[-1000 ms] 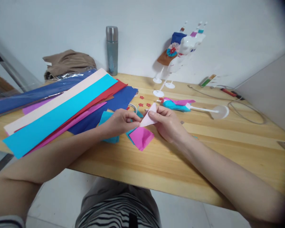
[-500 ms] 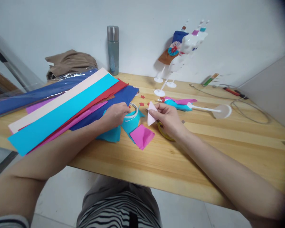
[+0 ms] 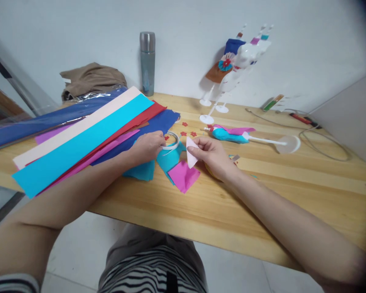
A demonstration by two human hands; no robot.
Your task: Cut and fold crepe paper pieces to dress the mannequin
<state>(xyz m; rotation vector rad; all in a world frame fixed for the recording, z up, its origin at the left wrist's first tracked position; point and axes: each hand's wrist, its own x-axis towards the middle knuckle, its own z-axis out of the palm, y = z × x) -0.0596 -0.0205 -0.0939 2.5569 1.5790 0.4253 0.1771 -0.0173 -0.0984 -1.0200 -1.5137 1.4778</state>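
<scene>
My left hand (image 3: 151,145) is closed on a roll of white tape (image 3: 172,143), tilted over a teal paper piece (image 3: 168,158). In my right hand (image 3: 212,156) a small pale pink paper piece (image 3: 192,152) is pinched between thumb and fingers, one pointed corner up. Just below the two hands lies a magenta paper square (image 3: 184,176). Small red paper flowers (image 3: 184,133) are scattered beyond the tape. Beneath my right hand a yellow ring-shaped thing is mostly hidden. A figure wrapped in teal and magenta paper (image 3: 230,134) lies on its side past that hand.
Long sheets of coloured paper (image 3: 88,140) cover the table's left side. A steel-capped bottle (image 3: 147,65) stands by the wall, near a brown cloth (image 3: 93,80). Decorated white figures on stands (image 3: 245,57) rise at the back. A grey cable (image 3: 323,152) curls at the right.
The tape roll has moved slightly right, nearer the pink paper. My right hand has shifted a little left with the paper, uncovering more of the things behind its wrist.
</scene>
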